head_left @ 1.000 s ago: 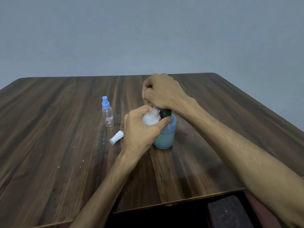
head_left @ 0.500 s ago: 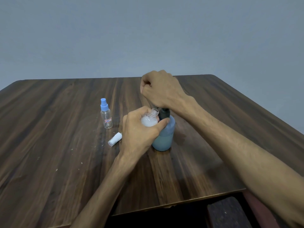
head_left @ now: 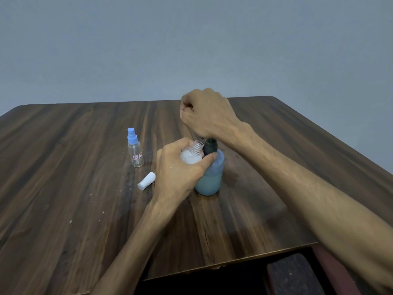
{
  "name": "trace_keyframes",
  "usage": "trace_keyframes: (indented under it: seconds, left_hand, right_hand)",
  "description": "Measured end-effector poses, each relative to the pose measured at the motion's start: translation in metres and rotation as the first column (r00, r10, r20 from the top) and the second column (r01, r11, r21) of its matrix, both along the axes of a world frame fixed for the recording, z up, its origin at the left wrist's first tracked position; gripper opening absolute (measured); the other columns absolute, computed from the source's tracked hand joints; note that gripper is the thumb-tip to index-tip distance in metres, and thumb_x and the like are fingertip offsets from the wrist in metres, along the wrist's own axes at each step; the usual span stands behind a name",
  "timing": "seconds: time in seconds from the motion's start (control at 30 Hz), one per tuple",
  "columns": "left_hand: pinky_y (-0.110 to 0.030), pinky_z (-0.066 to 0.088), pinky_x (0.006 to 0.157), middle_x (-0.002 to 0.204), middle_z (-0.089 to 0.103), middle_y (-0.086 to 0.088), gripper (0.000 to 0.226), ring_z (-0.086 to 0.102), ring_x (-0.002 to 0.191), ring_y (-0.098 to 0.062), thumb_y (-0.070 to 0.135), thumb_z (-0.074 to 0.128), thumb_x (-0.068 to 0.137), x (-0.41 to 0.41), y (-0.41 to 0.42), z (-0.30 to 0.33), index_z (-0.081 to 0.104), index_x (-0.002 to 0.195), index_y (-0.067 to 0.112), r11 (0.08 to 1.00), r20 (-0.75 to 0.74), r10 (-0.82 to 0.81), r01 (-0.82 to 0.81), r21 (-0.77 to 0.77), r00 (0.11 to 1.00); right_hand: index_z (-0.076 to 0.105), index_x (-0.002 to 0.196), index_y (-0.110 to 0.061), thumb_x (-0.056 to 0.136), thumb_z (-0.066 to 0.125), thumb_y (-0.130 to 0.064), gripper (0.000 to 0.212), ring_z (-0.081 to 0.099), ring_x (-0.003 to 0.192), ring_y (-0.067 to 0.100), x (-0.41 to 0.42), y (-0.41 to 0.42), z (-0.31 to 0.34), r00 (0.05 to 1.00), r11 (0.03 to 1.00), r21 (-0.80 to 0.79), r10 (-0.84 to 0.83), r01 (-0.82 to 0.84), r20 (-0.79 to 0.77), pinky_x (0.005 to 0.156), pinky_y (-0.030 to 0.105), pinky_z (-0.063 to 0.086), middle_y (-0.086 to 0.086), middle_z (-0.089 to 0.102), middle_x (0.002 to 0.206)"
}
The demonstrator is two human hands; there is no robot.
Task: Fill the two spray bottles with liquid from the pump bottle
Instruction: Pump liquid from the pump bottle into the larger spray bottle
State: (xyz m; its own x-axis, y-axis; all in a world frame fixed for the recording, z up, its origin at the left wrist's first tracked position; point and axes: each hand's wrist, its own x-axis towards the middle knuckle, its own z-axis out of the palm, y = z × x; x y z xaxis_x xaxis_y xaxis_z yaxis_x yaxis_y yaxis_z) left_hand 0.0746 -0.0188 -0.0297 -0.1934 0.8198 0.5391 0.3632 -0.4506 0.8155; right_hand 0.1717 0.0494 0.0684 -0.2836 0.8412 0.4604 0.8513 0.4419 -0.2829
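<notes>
My left hand [head_left: 177, 173] grips an uncapped clear spray bottle [head_left: 192, 155], tilted, its threaded neck against the dark collar of the pump bottle [head_left: 209, 173]. White liquid shows inside the held bottle. The blue pump bottle stands on the table, about half full of pale liquid. My right hand [head_left: 207, 116] is a closed fist above the pump bottle, covering its pump head. A second clear spray bottle [head_left: 135, 150] with a blue spray top stands upright to the left. A white cap [head_left: 146, 181] lies on its side between that bottle and my left hand.
The dark wooden table [head_left: 74, 209] has small white specks on its left part. Its near edge runs below my arms, with a dark padded seat [head_left: 295, 273] under it at the lower right. A plain grey wall stands behind.
My right fist has risen higher above the pump bottle, exposing the dark collar. My left hand still holds the uncapped bottle at the same spot.
</notes>
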Motion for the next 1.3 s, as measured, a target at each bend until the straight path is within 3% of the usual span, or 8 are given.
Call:
trace_keyframes:
  seconds: [0.1, 0.2, 0.43, 0.57, 0.7, 0.87, 1.0, 1.3]
  left_hand:
    - [-0.032, 0.050, 0.058, 0.061, 0.067, 0.005, 0.031, 0.063, 0.061, -0.013, 0.039, 0.087, 0.068, 0.000, 0.001, 0.000, 0.065, 0.065, 0.017, 1.000, -0.006, -0.008, 0.008, 0.003, 1.000]
    - [-0.033, 0.050, 0.059, 0.061, 0.067, 0.004, 0.032, 0.065, 0.063, -0.018, 0.039, 0.086, 0.068, 0.001, 0.001, 0.000, 0.065, 0.066, 0.015, 1.000, -0.003, 0.010, -0.010, 0.009, 1.000]
    - [-0.026, 0.047, 0.058, 0.061, 0.066, 0.006, 0.032, 0.059, 0.061, -0.005, 0.037, 0.087, 0.070, 0.000, 0.002, -0.002, 0.064, 0.066, 0.016, 1.000, 0.006, -0.008, 0.008, 0.024, 1.000]
    - [-0.023, 0.045, 0.059, 0.061, 0.066, 0.009, 0.030, 0.059, 0.060, -0.006, 0.039, 0.087, 0.070, 0.000, 0.002, -0.002, 0.064, 0.065, 0.021, 1.000, 0.002, -0.008, 0.008, 0.018, 1.000]
    - [-0.022, 0.045, 0.058, 0.061, 0.066, 0.007, 0.030, 0.058, 0.060, -0.003, 0.039, 0.087, 0.069, 0.000, 0.002, -0.001, 0.063, 0.064, 0.021, 1.000, 0.005, -0.011, 0.011, 0.017, 1.000]
    - [-0.034, 0.050, 0.060, 0.061, 0.067, 0.005, 0.031, 0.065, 0.063, -0.015, 0.040, 0.086, 0.069, 0.001, 0.001, -0.002, 0.065, 0.066, 0.017, 1.000, 0.007, -0.003, 0.003, 0.004, 1.000]
    - [-0.032, 0.049, 0.059, 0.061, 0.066, 0.004, 0.033, 0.062, 0.062, -0.010, 0.040, 0.086, 0.070, 0.001, 0.001, -0.001, 0.065, 0.066, 0.015, 1.000, 0.007, -0.017, 0.016, 0.006, 1.000]
    - [-0.025, 0.046, 0.058, 0.060, 0.065, 0.005, 0.033, 0.058, 0.060, -0.004, 0.037, 0.086, 0.070, 0.001, 0.000, -0.001, 0.063, 0.065, 0.014, 1.000, 0.016, -0.021, 0.021, 0.007, 1.000]
  right_hand:
    - [0.074, 0.087, -0.006, 0.079, 0.050, -0.014, 0.027, 0.069, 0.082, 0.034, -0.002, -0.003, -0.007, 1.000, 0.999, -0.045, -0.007, 0.007, 0.008, 0.074, 0.040, 0.057, 0.011, 0.076, 0.082]
    - [0.074, 0.086, -0.006, 0.081, 0.051, -0.014, 0.025, 0.068, 0.078, 0.032, -0.003, -0.003, -0.005, 1.000, 0.998, -0.064, -0.009, 0.010, 0.011, 0.070, 0.037, 0.054, 0.011, 0.076, 0.080]
    - [0.075, 0.085, -0.006, 0.082, 0.052, -0.014, 0.025, 0.062, 0.072, 0.028, -0.003, -0.003, -0.009, 1.000, 0.998, -0.070, -0.001, 0.003, 0.023, 0.063, 0.031, 0.046, 0.010, 0.076, 0.081]
    - [0.074, 0.087, -0.005, 0.083, 0.051, -0.014, 0.025, 0.054, 0.064, 0.022, 0.002, 0.000, 0.000, 0.999, 1.000, -0.022, -0.014, 0.014, -0.036, 0.070, 0.040, 0.056, 0.012, 0.075, 0.080]
    - [0.075, 0.087, -0.006, 0.082, 0.050, -0.014, 0.027, 0.067, 0.077, 0.031, 0.000, -0.003, -0.008, 1.000, 0.997, -0.071, -0.011, 0.011, 0.008, 0.073, 0.039, 0.055, 0.010, 0.076, 0.082]
    - [0.073, 0.086, -0.004, 0.083, 0.050, -0.014, 0.025, 0.048, 0.063, 0.021, 0.000, 0.000, -0.003, 0.998, 0.999, -0.005, -0.042, 0.041, -0.056, 0.071, 0.041, 0.056, 0.014, 0.075, 0.081]
    - [0.075, 0.086, -0.005, 0.083, 0.050, -0.014, 0.026, 0.068, 0.075, 0.032, 0.001, -0.002, -0.004, 1.000, 0.999, -0.026, -0.025, 0.024, -0.011, 0.072, 0.040, 0.056, 0.011, 0.076, 0.080]
    - [0.074, 0.084, -0.007, 0.080, 0.049, -0.012, 0.025, 0.069, 0.081, 0.034, -0.001, -0.006, -0.004, 0.998, 0.998, -0.032, -0.060, 0.060, -0.013, 0.071, 0.038, 0.054, 0.010, 0.076, 0.079]
